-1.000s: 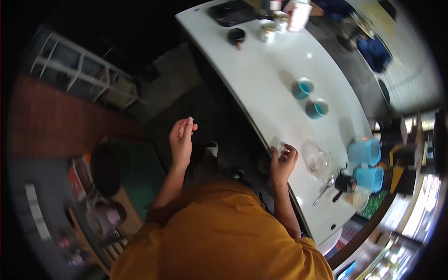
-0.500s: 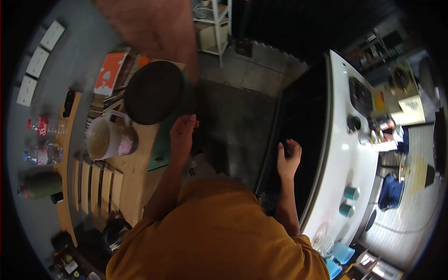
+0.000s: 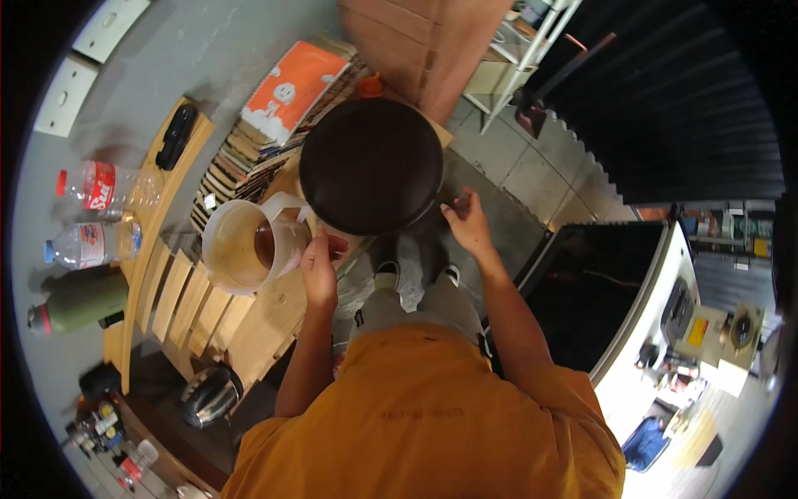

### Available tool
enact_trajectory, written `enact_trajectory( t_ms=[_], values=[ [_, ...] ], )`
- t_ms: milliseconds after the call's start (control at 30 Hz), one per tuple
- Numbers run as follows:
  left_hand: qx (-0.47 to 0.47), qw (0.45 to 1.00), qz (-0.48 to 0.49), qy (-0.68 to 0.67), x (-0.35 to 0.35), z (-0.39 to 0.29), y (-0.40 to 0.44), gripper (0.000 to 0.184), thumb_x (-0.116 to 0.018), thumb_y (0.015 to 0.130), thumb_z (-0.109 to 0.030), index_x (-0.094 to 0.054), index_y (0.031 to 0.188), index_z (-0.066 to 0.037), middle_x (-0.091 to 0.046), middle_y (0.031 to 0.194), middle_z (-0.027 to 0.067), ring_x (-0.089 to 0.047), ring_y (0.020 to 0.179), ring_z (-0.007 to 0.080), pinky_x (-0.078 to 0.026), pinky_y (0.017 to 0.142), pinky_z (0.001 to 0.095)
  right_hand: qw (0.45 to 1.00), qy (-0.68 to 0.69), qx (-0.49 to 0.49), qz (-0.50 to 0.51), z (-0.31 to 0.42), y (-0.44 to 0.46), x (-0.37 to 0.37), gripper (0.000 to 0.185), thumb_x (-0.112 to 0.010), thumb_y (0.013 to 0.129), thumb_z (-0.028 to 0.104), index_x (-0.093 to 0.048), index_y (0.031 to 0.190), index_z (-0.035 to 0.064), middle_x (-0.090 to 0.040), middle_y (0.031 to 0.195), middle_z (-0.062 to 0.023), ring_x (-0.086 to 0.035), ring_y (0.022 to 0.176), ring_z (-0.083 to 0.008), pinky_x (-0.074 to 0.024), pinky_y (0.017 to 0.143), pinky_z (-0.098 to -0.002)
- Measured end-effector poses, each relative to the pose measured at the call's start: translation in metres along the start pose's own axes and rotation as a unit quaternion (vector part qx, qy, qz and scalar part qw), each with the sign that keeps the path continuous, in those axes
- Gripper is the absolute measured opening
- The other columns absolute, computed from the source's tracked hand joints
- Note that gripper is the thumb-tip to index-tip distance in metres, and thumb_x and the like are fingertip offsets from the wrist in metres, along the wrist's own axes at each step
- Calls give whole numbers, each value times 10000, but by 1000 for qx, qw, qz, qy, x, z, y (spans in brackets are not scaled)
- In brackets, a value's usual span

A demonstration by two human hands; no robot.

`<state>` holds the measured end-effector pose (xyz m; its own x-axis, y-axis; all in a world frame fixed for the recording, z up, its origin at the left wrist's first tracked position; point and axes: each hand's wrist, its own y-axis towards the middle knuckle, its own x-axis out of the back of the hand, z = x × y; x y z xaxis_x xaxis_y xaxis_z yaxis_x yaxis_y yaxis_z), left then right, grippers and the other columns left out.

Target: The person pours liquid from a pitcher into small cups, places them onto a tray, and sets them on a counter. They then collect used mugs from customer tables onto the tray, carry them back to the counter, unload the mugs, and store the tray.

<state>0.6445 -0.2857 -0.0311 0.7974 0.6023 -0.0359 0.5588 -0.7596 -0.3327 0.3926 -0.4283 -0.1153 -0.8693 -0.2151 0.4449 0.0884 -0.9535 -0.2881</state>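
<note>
My left hand (image 3: 322, 259) is beside a translucent plastic pitcher (image 3: 218, 264) with some brownish liquid in it. Its fingers are loosely curled, and nothing shows between them; whether they touch the pitcher's side I cannot tell. The pitcher stands on a wooden surface (image 3: 287, 309), its handle toward the black disc. My right hand (image 3: 467, 221) hangs in the air with thumb and fingers apart, holding nothing. Just beyond both hands is a large round black disc (image 3: 371, 166), like a seat or lid, which hides what lies under it.
A row of books or records (image 3: 237, 170) with an orange cover (image 3: 293, 90) stands behind the pitcher. Two plastic bottles, a green flask (image 3: 79, 299) and a wooden ledge (image 3: 133, 320) are left. A steel kettle (image 3: 212, 394) sits lower left. A black-fronted white counter (image 3: 636, 328) stands right.
My view has turned and moved toward the pitcher and black disc. My left hand is now close beside the pitcher. The right hand has moved from the counter toward the disc.
</note>
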Motion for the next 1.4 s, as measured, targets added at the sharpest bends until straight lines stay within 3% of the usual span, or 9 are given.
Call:
enact_trajectory(
  t_ms=[200,333,400,600,767,933,1033,1133,1400],
  values=[
    [-11,996,-87,-3,0,-5,-19,459,-430,1044,-404,-634,843,-46,-623,796,19,-559,743,102,-425,722,255,961,116,-245,54,-9,67,-48,746,-645,903,314,-280,1466,-11,-550,1282,-217,-536,1188,-353,-423,1002,-403],
    [-21,980,-195,-22,-15,-12,-44,461,-445,1030,-449,-632,899,-49,-637,863,39,-597,804,138,-430,753,280,932,216,-228,181,-48,96,-65,684,-627,904,269,-324,1438,-33,-511,1329,-251,-501,1244,-330,-396,1028,-376],
    [-14,976,-216,-28,-31,-11,-57,461,-444,1030,-453,-633,912,-49,-638,870,40,-598,806,138,-430,756,280,984,104,-42,138,-70,104,-66,516,-604,897,217,-458,1308,-60,-598,1161,-224,-586,1085,-276,-446,932,-372],
    [-51,972,-228,-26,-83,-20,-67,423,-478,1021,-441,-643,951,-57,-639,885,29,-604,824,130,-434,738,268,979,157,-2,130,6,80,32,222,-537,870,162,-590,974,-27,-582,754,-81,-543,714,-185,-445,694,-353],
    [-102,962,-248,56,-115,-33,-36,333,-541,1001,-393,-625,986,-70,-629,999,30,-549,950,134,-437,814,307,981,180,25,72,6,74,145,230,-535,867,153,-627,999,-11,-622,829,-45,-549,774,-139,-442,714,-307],
    [-34,997,-69,18,-159,-49,3,756,-563,960,-480,-274,1493,-29,-339,1503,174,-439,1315,289,-360,1077,411,945,321,3,-63,21,20,245,226,-531,885,96,-655,1029,-26,-659,909,-32,-568,839,-111,-444,776,-277],
    [82,966,204,-139,-194,-78,-2,723,-529,975,-489,-324,1471,-4,-364,1493,157,-422,1328,278,-355,1098,361,931,364,10,-36,-5,-17,288,224,-531,880,82,-654,1026,-35,-659,920,-38,-564,844,-108,-432,786,-261],
    [39,947,286,-138,-225,-70,1,582,-474,1018,-430,-419,1427,-19,-488,1414,97,-481,1279,248,-379,1081,380,927,345,15,-144,-23,-74,296,248,-509,888,79,-644,1056,-42,-650,957,-34,-555,886,-111,-419,812,-247],
    [154,904,400,-11,-234,-38,-38,668,-490,1010,-411,-290,1502,-6,-373,1503,116,-369,1372,218,-321,1120,338,878,290,-72,-373,-37,-249,223,374,-439,950,82,-507,1298,-38,-621,1111,-66,-551,1038,-134,-416,940,-276]
  ],
)
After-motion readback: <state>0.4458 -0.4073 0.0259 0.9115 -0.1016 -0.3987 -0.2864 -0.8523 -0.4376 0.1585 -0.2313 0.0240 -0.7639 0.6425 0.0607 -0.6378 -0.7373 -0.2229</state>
